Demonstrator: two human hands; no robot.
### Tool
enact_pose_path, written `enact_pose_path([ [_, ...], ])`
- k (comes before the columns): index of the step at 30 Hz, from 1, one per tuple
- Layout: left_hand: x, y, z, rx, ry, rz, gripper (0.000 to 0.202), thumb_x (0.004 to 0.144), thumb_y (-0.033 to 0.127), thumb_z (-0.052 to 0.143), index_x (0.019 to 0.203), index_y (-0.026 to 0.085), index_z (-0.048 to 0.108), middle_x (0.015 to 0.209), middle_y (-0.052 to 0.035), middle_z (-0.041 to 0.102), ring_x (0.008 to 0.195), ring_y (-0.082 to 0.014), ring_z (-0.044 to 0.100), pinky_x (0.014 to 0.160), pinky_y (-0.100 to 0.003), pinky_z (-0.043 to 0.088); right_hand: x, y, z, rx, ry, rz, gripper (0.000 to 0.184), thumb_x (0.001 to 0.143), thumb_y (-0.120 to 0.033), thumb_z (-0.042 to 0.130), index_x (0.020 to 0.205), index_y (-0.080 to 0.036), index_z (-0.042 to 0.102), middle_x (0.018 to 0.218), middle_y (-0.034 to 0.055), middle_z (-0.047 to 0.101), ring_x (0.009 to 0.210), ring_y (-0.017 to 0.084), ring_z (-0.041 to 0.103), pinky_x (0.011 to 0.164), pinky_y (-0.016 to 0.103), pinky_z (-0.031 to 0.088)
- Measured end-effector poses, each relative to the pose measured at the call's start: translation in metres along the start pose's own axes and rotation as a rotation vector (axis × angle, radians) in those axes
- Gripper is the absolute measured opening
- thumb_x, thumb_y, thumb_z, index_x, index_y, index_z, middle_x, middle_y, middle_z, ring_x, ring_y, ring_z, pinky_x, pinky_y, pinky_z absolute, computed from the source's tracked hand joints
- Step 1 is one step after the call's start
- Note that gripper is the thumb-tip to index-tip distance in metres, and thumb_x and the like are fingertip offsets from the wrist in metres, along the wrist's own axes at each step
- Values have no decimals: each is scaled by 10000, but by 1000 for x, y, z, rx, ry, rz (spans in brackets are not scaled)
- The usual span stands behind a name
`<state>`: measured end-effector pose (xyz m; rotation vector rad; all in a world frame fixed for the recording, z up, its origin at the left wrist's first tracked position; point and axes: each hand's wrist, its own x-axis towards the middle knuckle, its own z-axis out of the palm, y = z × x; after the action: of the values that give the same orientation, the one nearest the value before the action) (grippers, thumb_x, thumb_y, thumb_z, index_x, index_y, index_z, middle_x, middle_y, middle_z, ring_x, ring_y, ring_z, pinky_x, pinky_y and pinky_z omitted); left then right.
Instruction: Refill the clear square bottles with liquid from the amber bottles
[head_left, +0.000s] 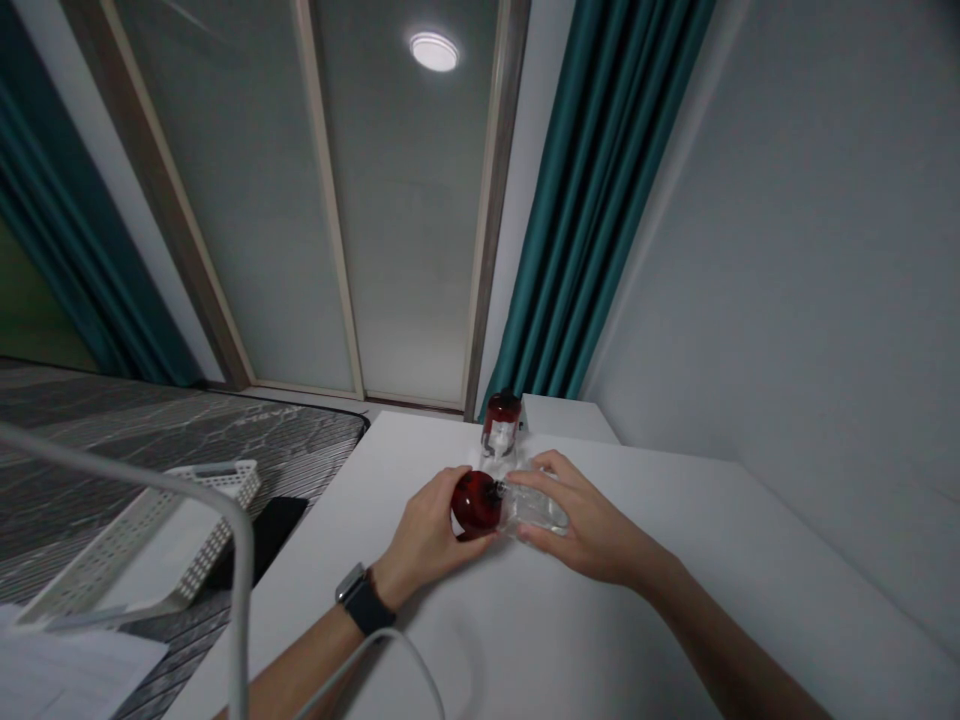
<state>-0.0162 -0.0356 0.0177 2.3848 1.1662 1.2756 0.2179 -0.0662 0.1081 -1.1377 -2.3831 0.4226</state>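
Between the curled fingers of my left hand (pixel 439 525) is a glossy dark red round piece (pixel 475 502), held just above or on the white table (pixel 480 660). My right hand (pixel 570 515) grips a clear, see-through container (pixel 534 508), lying on its side with its end against the red piece. Something small and dark shows where the two meet; whether they are joined I cannot tell. Just beyond my hands a bottle (pixel 501 428) stands upright, dark red above and clear below, with a pale label.
A pale cable (pixel 241 600) loops across the front left. Left of the table are a white perforated basket (pixel 142 540), a black flat object (pixel 266 535) and white paper (pixel 75 665). A white box-like surface (pixel 570 418) adjoins the far edge, below a teal curtain (pixel 592 200).
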Motion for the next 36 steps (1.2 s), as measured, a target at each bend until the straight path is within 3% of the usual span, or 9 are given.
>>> enact_pose_path([
  [36, -1, -1, 4, -46, 33, -30, 700, 697, 340, 813, 1289, 209, 463, 1185, -97, 656, 1050, -279, 670, 900, -413, 559, 5, -2, -7, -9, -38, -1, 493, 878, -280, 667, 1354, -259, 539, 1230, 96, 494, 1199, 260, 517, 1070, 456, 437],
])
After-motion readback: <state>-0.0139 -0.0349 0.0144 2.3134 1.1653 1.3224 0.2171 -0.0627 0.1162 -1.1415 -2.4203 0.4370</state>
